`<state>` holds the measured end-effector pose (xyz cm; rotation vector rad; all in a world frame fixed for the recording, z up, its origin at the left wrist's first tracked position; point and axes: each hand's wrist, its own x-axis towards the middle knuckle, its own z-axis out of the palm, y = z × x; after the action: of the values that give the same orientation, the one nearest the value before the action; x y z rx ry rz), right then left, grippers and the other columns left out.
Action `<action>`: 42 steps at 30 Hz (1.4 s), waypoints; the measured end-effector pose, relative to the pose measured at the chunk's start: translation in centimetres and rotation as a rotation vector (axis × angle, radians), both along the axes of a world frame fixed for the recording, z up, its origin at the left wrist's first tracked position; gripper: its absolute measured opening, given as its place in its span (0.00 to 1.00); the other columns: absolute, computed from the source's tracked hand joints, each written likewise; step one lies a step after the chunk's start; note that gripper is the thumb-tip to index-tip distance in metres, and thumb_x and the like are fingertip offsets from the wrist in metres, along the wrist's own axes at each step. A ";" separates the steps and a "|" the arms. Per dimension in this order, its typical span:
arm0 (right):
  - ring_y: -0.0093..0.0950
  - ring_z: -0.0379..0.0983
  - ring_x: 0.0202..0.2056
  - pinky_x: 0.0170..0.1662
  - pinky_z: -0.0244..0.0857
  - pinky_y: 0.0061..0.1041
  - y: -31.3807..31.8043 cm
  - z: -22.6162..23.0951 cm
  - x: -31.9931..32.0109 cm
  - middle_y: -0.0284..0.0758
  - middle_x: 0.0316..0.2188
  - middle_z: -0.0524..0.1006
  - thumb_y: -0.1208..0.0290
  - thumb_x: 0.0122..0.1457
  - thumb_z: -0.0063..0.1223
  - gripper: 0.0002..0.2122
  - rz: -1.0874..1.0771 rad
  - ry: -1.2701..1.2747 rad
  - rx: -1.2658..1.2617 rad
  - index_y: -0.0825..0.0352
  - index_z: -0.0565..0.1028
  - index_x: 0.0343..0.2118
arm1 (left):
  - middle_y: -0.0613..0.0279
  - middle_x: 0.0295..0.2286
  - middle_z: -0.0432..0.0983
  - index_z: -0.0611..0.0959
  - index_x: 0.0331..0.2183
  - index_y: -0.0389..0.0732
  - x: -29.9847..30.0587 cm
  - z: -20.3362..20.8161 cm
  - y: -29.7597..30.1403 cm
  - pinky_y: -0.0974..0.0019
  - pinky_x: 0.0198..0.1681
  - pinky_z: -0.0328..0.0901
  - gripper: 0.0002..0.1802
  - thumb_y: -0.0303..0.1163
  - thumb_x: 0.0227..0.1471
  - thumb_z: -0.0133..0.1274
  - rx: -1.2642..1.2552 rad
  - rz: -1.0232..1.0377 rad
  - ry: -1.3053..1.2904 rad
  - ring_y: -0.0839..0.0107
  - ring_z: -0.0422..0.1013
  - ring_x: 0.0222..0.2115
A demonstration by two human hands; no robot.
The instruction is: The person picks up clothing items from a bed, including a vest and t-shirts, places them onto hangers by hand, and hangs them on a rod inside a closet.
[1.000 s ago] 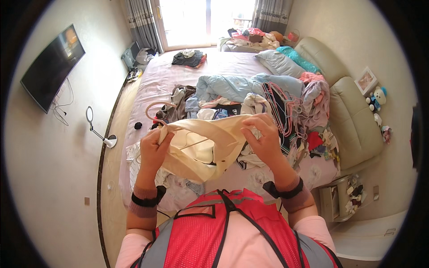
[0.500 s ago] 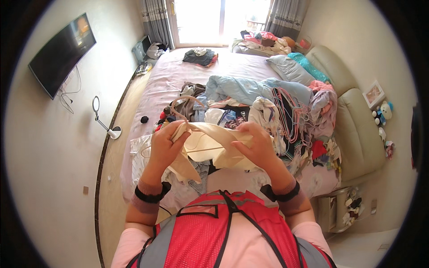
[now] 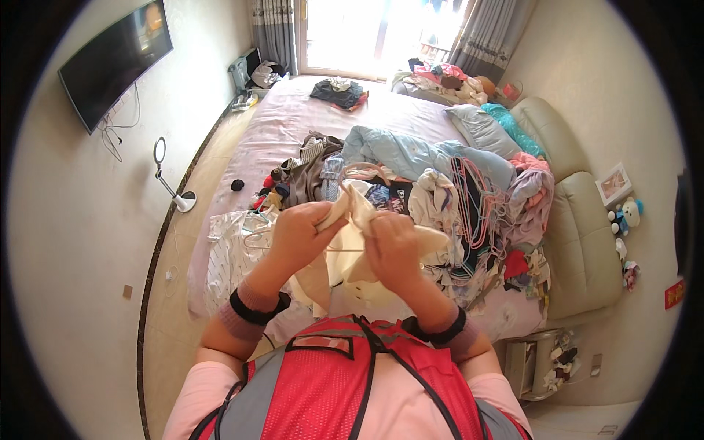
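Note:
My left hand (image 3: 299, 236) pinches one side of a cream shirt (image 3: 370, 292) by its upper edge, near the collar. Close beside it, my right hand (image 3: 394, 246) has its fingers closed on the other side of the same edge. A pale pink clothes hanger (image 3: 344, 251) sits within the shirt; its lower bar crosses between my hands and its hook rises above them. One hanger end sticks out past my left wrist. Small dark buttons show low on the shirt, which hangs in folds over the bed.
Mixed clothes lie heaped across the bed (image 3: 275, 121), with pink hangers (image 3: 475, 209) piled at right. A light blue quilt (image 3: 392, 150) is behind them, and a white patterned garment (image 3: 235, 253) spreads at left. A round mirror on a stand (image 3: 185, 199) is by the wall.
My hands have come closer together, the right one moving left, gathering the shirt's upper edge around the hanger. The hanger's hook has shifted right. The view has tilted slightly.

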<state>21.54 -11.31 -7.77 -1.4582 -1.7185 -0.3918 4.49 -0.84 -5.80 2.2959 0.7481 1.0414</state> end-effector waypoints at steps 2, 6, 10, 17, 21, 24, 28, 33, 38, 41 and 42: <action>0.43 0.70 0.38 0.42 0.63 0.39 0.1 0.2 -0.6 0.42 0.35 0.75 0.73 0.49 0.59 0.09 0.069 0.021 -0.003 0.68 0.71 0.31 | 0.52 0.20 0.72 0.82 0.30 0.39 0.2 -0.1 -0.3 0.58 0.25 0.65 0.12 0.39 0.50 0.59 0.049 -0.031 -0.042 0.52 0.71 0.22; 0.41 0.73 0.36 0.41 0.66 0.36 -1.5 2.1 0.7 0.42 0.33 0.75 0.74 0.52 0.59 0.10 0.163 0.022 -0.057 0.68 0.72 0.37 | 0.53 0.18 0.71 0.82 0.32 0.40 -1.0 -1.3 0.7 0.58 0.23 0.64 0.13 0.40 0.49 0.60 0.016 -0.008 0.005 0.53 0.70 0.20; 0.35 0.74 0.29 0.32 0.68 0.29 -1.4 0.8 1.7 0.42 0.31 0.76 0.79 0.55 0.54 0.09 0.195 0.237 -0.130 0.69 0.74 0.40 | 0.54 0.21 0.74 0.82 0.38 0.41 -1.0 -0.5 0.4 0.58 0.28 0.65 0.13 0.35 0.49 0.59 -0.064 -0.053 -0.067 0.54 0.72 0.24; 0.31 0.74 0.28 0.31 0.67 0.26 -1.2 0.8 2.9 0.39 0.25 0.76 0.80 0.55 0.53 0.08 -0.068 0.228 -0.006 0.69 0.77 0.38 | 0.59 0.34 0.73 0.78 0.48 0.38 -1.2 -0.9 1.0 0.58 0.39 0.63 0.22 0.26 0.48 0.54 0.657 0.357 0.129 0.57 0.71 0.34; 0.29 0.74 0.28 0.33 0.66 0.24 -1.5 0.3 3.0 0.38 0.26 0.77 0.80 0.54 0.55 0.06 -0.127 0.522 -0.096 0.70 0.78 0.35 | 0.56 0.35 0.74 0.76 0.49 0.35 -0.5 -5.5 -2.9 0.62 0.29 0.68 0.22 0.23 0.50 0.52 0.295 0.038 0.077 0.62 0.73 0.28; 0.25 0.74 0.29 0.34 0.66 0.22 -2.0 0.0 4.0 0.37 0.26 0.78 0.81 0.54 0.55 0.05 -0.110 0.459 -0.072 0.71 0.78 0.34 | 0.54 0.36 0.76 0.77 0.47 0.35 -1.1 -4.1 -3.7 0.62 0.30 0.69 0.20 0.22 0.50 0.53 0.063 -0.142 0.026 0.62 0.74 0.27; 0.22 0.73 0.29 0.34 0.65 0.20 -2.5 0.2 4.5 0.35 0.25 0.77 0.81 0.54 0.55 0.05 -0.097 0.489 -0.096 0.71 0.77 0.34 | 0.52 0.35 0.76 0.81 0.44 0.38 -3.3 -3.8 0.5 0.61 0.39 0.66 0.17 0.24 0.49 0.55 0.148 0.064 -0.214 0.57 0.73 0.35; 0.24 0.73 0.24 0.29 0.65 0.22 -2.6 -0.2 5.6 0.38 0.24 0.77 0.77 0.55 0.56 0.03 -0.058 0.514 -0.039 0.68 0.79 0.32 | 0.53 0.40 0.74 0.82 0.42 0.39 -5.3 -3.9 3.5 0.59 0.47 0.62 0.15 0.28 0.50 0.55 0.256 0.245 -0.079 0.56 0.69 0.43; 0.20 0.72 0.26 0.32 0.64 0.18 -3.2 -0.4 6.3 0.33 0.25 0.78 0.80 0.55 0.56 0.03 -0.045 0.589 -0.049 0.70 0.78 0.33 | 0.54 0.37 0.75 0.83 0.38 0.38 -6.2 -4.8 3.8 0.61 0.43 0.65 0.11 0.26 0.50 0.56 0.060 0.168 -0.152 0.57 0.71 0.37; 0.15 0.71 0.29 0.34 0.64 0.15 -3.4 -0.6 6.7 0.29 0.26 0.77 0.81 0.56 0.56 0.03 -0.019 0.628 -0.065 0.71 0.78 0.33 | 0.56 0.32 0.75 0.82 0.32 0.37 -6.3 -4.6 3.5 0.65 0.34 0.67 0.04 0.24 0.50 0.56 -0.079 0.131 -0.181 0.62 0.72 0.29; 0.15 0.70 0.29 0.34 0.64 0.15 -3.4 -0.7 6.7 0.29 0.26 0.77 0.81 0.56 0.56 0.03 -0.006 0.628 -0.070 0.71 0.78 0.33 | 0.56 0.32 0.75 0.82 0.32 0.37 -6.3 -4.9 3.7 0.65 0.34 0.67 0.04 0.24 0.50 0.56 -0.080 0.133 -0.180 0.62 0.72 0.29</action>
<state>28.24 -14.71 -8.49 -1.4367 -1.2265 0.1240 -1.78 2.82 -10.68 2.0755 0.8615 1.2362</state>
